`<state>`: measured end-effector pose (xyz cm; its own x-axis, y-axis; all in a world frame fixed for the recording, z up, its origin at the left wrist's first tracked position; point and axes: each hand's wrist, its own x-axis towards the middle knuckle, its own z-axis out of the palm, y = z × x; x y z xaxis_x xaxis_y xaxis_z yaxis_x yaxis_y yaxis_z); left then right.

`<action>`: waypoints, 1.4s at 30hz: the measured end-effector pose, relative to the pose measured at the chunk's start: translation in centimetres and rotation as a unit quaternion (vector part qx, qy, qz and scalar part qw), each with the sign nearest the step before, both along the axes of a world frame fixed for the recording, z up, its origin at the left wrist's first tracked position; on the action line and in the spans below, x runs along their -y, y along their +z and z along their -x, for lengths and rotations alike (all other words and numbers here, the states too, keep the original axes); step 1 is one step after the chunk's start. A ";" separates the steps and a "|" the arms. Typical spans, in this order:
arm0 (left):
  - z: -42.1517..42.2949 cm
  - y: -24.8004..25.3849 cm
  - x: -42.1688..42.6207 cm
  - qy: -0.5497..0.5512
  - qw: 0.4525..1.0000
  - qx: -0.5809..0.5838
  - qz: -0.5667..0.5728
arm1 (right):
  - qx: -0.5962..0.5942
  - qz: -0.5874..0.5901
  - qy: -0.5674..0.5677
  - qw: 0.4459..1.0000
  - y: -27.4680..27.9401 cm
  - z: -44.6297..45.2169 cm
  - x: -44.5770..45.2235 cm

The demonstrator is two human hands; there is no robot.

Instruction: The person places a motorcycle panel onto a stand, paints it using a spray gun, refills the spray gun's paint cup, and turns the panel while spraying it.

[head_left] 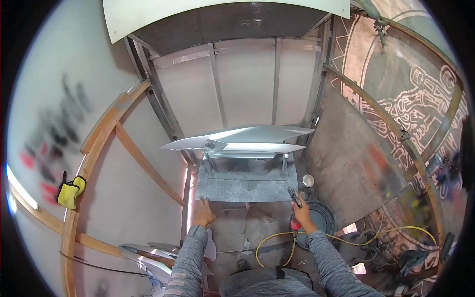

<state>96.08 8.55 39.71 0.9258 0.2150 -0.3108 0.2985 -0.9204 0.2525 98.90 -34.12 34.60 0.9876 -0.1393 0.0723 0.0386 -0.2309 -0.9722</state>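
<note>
My left hand [203, 214] is at the near left corner of a grey, speckled work surface [242, 190]. Its fingers are apart with nothing in them; whether the fingertips touch the edge I cannot tell. My right hand [302, 214] is closed around a small dark air gun [296, 197], by the surface's right corner. Below that hand hangs a red fitting [295, 224] with a yellow hose [267, 238] running from it. Beyond both hands, a long, pointed silver fairing panel [247, 134] rests on upright supports above the work surface.
Right of the work surface stand a round can [308, 180] and a dark round tub [324, 220]. The yellow hose loops across the floor. More silver panels [148, 260] lie at lower left. A yellow cloth [72, 192] hangs on the wooden frame [101, 128].
</note>
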 end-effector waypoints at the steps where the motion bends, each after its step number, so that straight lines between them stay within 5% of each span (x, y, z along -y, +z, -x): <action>1: -0.1 0.4 -0.1 0.001 1.000 -0.013 0.004 | 0.001 0.001 -0.002 1.000 0.2 0.2 -0.2; 10: -0.9 0.1 -2.2 -0.027 0.999 -0.020 0.005 | 0.034 0.100 -0.050 0.993 -1.7 1.2 -1.4; 13: -1.1 -0.1 -2.7 -0.049 0.999 0.003 -0.013 | -0.050 0.049 -0.047 0.996 -2.0 1.5 -1.5; 16: -1.4 -1.2 -3.2 -0.064 0.997 0.021 -0.025 | 0.092 0.126 -0.051 0.986 -3.4 1.0 -1.4; 21: -1.0 -1.2 -2.7 -0.057 0.998 0.021 -0.030 | -0.022 0.037 -0.042 0.998 -1.3 1.4 -1.7; 30: -0.1 -0.7 -1.0 -0.026 1.000 0.012 -0.012 | 0.001 0.029 -0.023 0.999 -0.7 -0.6 -0.1; 35: 0.3 0.2 0.6 -0.016 0.998 0.053 0.009 | 0.059 0.117 -0.029 0.991 -2.7 -3.0 1.8; 42: 0.6 1.8 2.2 -0.004 1.000 -0.019 -0.010 | -0.027 0.097 -0.004 0.995 0.4 -4.4 3.0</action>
